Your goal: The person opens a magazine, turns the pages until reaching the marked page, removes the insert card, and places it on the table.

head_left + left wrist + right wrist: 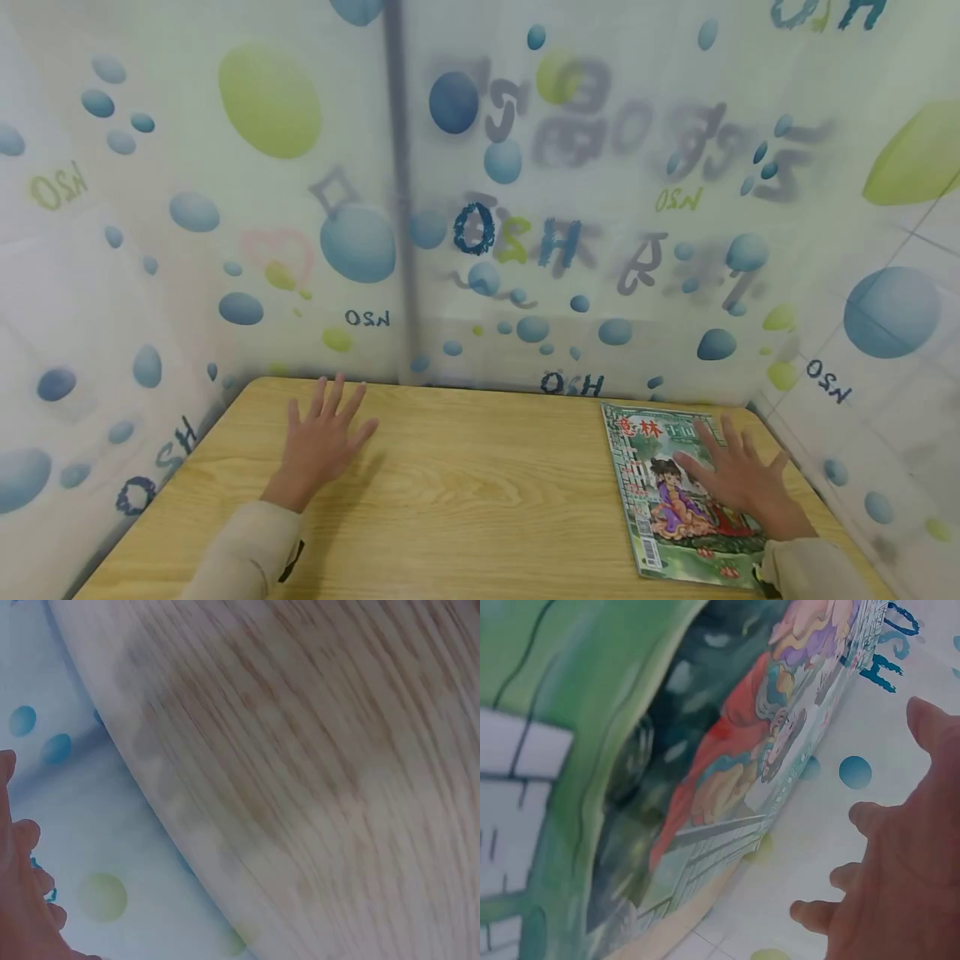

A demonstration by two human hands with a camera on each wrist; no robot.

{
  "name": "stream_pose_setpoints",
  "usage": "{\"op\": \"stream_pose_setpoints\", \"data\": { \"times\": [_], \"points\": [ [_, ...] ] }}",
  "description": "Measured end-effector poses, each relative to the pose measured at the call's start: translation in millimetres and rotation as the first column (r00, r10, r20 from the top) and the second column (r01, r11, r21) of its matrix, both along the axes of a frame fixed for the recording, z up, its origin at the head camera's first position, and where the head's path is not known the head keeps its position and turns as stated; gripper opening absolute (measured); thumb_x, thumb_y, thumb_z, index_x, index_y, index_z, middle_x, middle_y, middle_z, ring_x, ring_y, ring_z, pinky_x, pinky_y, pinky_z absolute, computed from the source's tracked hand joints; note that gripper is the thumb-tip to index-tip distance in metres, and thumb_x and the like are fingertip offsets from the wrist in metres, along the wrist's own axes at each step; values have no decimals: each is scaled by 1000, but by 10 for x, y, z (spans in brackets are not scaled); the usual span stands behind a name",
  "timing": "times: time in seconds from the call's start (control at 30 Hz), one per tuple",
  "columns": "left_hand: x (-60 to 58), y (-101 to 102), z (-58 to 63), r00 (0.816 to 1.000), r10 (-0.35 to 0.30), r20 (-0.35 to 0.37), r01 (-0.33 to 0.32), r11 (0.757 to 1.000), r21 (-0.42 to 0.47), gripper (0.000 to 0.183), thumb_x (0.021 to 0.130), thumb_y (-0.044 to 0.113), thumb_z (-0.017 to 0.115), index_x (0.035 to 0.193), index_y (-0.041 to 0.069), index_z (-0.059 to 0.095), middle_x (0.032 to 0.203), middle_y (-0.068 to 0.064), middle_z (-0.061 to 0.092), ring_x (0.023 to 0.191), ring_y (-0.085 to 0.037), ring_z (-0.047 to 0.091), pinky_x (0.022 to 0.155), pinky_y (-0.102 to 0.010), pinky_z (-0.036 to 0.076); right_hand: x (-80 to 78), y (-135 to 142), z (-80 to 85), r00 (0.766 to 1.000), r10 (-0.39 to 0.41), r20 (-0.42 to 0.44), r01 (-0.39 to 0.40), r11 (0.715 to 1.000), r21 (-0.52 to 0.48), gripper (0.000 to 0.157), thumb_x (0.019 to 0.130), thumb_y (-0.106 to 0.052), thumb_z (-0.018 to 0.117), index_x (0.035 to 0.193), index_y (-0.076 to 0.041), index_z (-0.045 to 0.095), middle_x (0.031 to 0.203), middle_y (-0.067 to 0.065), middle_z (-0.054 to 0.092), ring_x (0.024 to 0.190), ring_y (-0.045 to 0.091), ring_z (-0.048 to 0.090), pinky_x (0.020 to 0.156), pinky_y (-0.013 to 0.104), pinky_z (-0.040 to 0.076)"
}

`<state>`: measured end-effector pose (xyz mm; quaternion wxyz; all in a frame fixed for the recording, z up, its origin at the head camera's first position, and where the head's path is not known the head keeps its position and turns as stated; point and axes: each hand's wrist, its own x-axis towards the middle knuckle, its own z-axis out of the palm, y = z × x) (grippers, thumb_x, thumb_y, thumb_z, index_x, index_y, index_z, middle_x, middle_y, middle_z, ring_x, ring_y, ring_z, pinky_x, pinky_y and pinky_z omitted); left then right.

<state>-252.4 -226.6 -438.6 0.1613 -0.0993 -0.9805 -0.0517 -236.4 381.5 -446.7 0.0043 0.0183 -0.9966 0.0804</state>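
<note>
A magazine [686,542] with a green illustrated cover lies on the right part of the wood-grain table [480,500]. Over its right side my right hand [742,475] is held with fingers spread, gripping nothing. The right wrist view shows that hand [900,862] at the right edge, apart from the magazine cover [727,750]. My left hand [318,442] hovers above the table's left part, fingers straight and spread, its shadow falling on the wood. At the left edge of the left wrist view, part of that hand [30,892] shows with nothing in it.
Pale curtains [480,167] printed with blue and green dots and H2O lettering surround the table at the back and both sides. The table's back edge [465,387] meets the curtain. A dark vertical strip [401,167] runs down behind it.
</note>
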Motion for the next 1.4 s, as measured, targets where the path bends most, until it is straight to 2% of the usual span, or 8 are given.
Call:
{"op": "stream_pose_setpoints", "data": {
  "times": [0.47,0.77,1.03,1.2,1.4],
  "points": [
    [23,329,-33,992,-98,78,95,994,47,63,102,51,45,153,14,40,162,-19,22,147,-44,19,106,-77,14,6,6,-68,985,11,169,-12,1000,4,95,93,-73,39,154,-2,27,154,40,6,128,72,18,85,91,-1],
    [82,635,13,981,-178,80,172,982,71,59,102,49,47,150,15,45,160,-18,29,147,-43,21,106,-76,18,11,-6,-104,980,27,198,-30,999,15,95,92,-74,41,153,-2,31,151,42,17,127,71,26,86,90,11],
    [89,823,12,968,-233,98,226,971,80,59,102,50,45,150,15,45,161,-17,27,148,-42,21,106,-76,18,-2,-55,-82,974,27,226,-24,1000,-14,95,92,-73,43,151,1,33,147,45,23,125,73,26,86,88,19],
    [81,936,9,961,-252,112,241,965,98,60,102,51,44,150,16,45,161,-17,27,148,-41,21,107,-75,18,-22,-52,-89,976,37,215,-32,999,-27,94,92,-71,46,150,3,34,146,47,24,123,73,27,83,87,26],
    [79,1072,-7,954,-265,142,253,963,98,60,103,53,40,151,17,44,162,-16,26,148,-40,20,108,-74,17,-44,-44,-106,973,56,226,-37,995,-89,95,92,-67,49,150,6,31,145,50,19,125,75,19,89,83,27]
  ]
}}
